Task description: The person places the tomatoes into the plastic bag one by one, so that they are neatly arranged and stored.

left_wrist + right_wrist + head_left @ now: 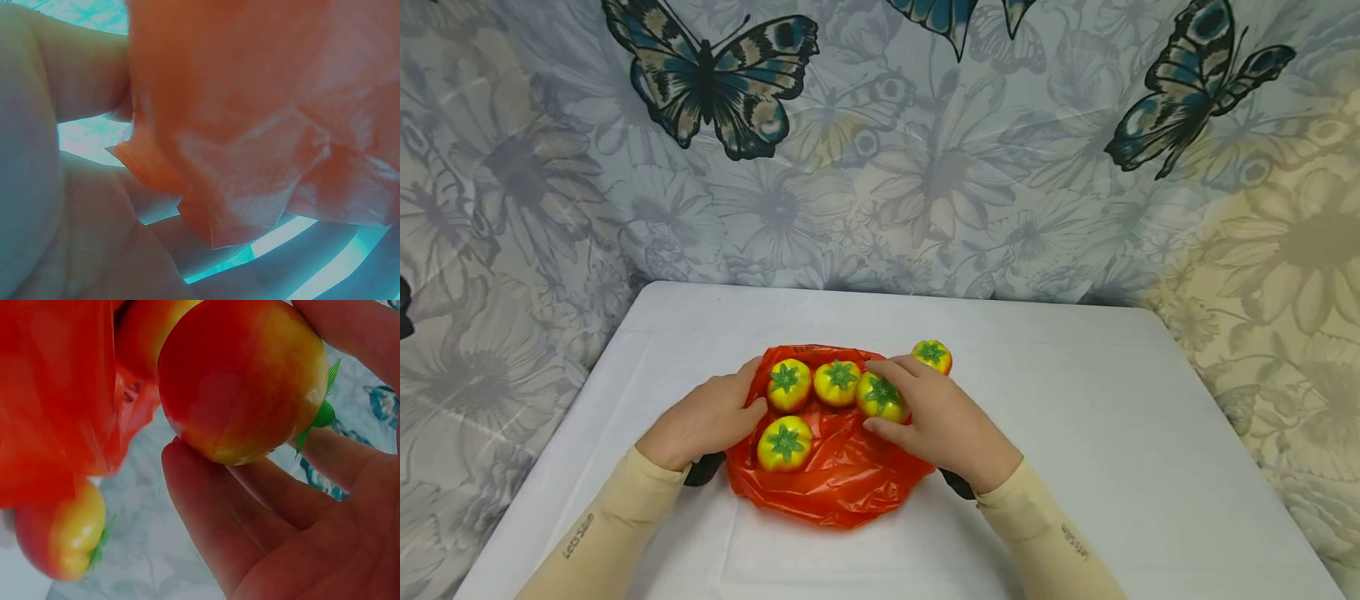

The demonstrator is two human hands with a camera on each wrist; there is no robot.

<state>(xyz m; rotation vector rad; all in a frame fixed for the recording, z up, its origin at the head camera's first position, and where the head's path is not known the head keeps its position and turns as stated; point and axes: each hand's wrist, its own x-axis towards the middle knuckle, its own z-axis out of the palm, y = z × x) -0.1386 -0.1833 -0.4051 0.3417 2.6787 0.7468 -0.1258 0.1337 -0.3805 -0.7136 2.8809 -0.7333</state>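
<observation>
A red plastic bag point(850, 471) sits crumpled at the middle of the table, its mouth spread toward the back. My left hand point(718, 412) grips its left side, the bag's red film point(250, 137) between thumb and fingers. With thumb and fingertips around it, my right hand point(943, 412) holds a red-and-yellow toy tomato point(240, 381) with a green leafy top, over the bag's right side. Three more toy tomatoes show at the bag, one at the back left point(789, 385), one at the back middle point(837, 382) and one at the front left point(785, 443).
Another toy tomato point(932, 356) lies on the table beyond my right hand, outside the bag. The white-covered table point(1097, 433) reaches back to a wall hung with butterfly-and-flower cloth point(940, 183).
</observation>
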